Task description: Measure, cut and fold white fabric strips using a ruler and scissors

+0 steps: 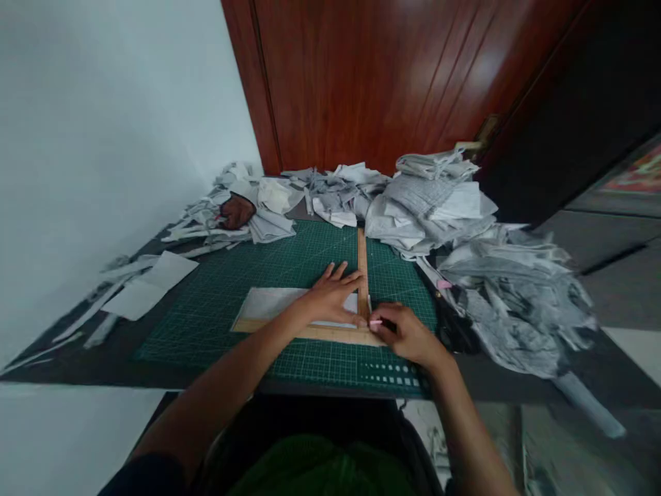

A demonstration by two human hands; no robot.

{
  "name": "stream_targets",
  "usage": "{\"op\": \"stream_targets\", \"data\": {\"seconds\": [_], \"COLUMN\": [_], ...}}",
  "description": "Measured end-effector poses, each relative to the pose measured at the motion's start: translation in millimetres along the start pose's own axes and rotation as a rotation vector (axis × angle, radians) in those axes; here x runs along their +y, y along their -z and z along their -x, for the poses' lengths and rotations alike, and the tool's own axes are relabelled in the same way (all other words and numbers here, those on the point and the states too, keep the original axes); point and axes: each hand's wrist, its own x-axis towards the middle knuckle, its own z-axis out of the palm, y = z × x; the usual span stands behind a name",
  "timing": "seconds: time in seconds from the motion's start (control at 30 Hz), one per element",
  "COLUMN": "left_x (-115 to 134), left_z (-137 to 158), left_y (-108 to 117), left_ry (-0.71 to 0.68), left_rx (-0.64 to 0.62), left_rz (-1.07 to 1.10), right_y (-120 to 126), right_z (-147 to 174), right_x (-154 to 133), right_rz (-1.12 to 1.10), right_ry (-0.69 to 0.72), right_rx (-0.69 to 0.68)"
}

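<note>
One pale cloth [273, 302] lay on the green mat [206, 324] in the head view, partly under an L-shaped wooden ruler [363, 258]. The left hand [333, 296] rested on both, fingers spread; the right hand [407, 334] pinched a pink piece [376, 322] near the ruler's corner.

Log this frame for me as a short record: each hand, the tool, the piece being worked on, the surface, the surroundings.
Left hand: fingers spread, pressed over the cloth and ruler
Right hand: pinching a small pink marker at the ruler's corner
Tool: L-shaped wooden ruler
Piece: pale cloth, partly under the ruler
Surface: green cutting mat on a dark table
Right side: black scissors, heaped grey fabric
Far side: more fabric, wooden door
</note>
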Motion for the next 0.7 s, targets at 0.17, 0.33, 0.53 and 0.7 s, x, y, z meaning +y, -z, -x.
{"op": "stream_targets", "data": {"seconds": [0.17,0.33,0.53,0.7], "left_x": [-0.2,-0.6,0.3,1.3], "left_z": [-0.4,-0.6,-0.5,-1.0], "left_y": [-0.9,-1.4,-1.1,-0.5], "left_ry": [-0.005,-0.003,-0.001,-0.001], "left_rx": [0.008,0.005,0.000,0.005], "left_rz": [-0.002,-0.008,-0.012,-0.014], "right_y": [0.4,0.3,0.7,-1.3], "right_z": [0.8,1.7,1.2,0.0], "right_x": [5.7,5.2,4.8,9.7], "right_rz": [-0.017,0.010,0.039,0.079], "right_ry": [0.000,-0.044,-0.037,-0.028], "right_rx": [0.002,-0.004,0.001,0.021]}}
